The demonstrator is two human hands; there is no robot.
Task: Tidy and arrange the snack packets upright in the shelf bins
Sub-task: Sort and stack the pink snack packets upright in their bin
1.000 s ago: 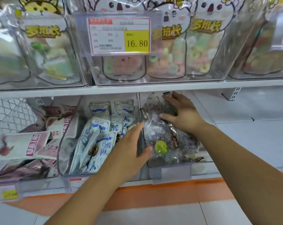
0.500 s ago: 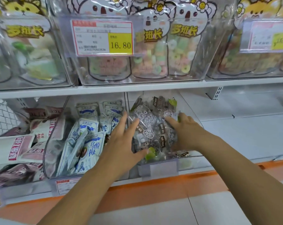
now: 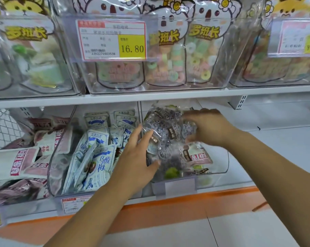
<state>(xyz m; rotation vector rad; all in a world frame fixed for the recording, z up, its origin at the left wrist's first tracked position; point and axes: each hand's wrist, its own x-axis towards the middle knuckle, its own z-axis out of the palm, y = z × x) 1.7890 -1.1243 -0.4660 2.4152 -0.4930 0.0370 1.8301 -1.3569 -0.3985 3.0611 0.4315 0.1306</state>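
A clear packet of dark wrapped sweets [image 3: 165, 129] stands nearly upright in the clear bin [image 3: 220, 168] on the lower shelf. My left hand [image 3: 138, 157] has its fingers spread against the packet's left side, with the thumb at its lower front. My right hand [image 3: 206, 127] is blurred; it holds the packet's upper right part with curled fingers. Under it lie more packets, one with a pink label [image 3: 199, 156] and a green patch [image 3: 171, 172].
The bin to the left holds white and blue packets [image 3: 95, 155], some leaning. Further left lie pink and white packets [image 3: 20, 163]. The upper shelf [image 3: 150, 98] carries clear bins of ring candy bags [image 3: 177, 59] and a 16.80 price tag [image 3: 113, 41]. To the right the lower shelf [image 3: 275, 139] is bare.
The packet has been raised from leaning back to nearly upright. My right hand moved from its lower right side up to its upper right. My left hand stayed on its left.
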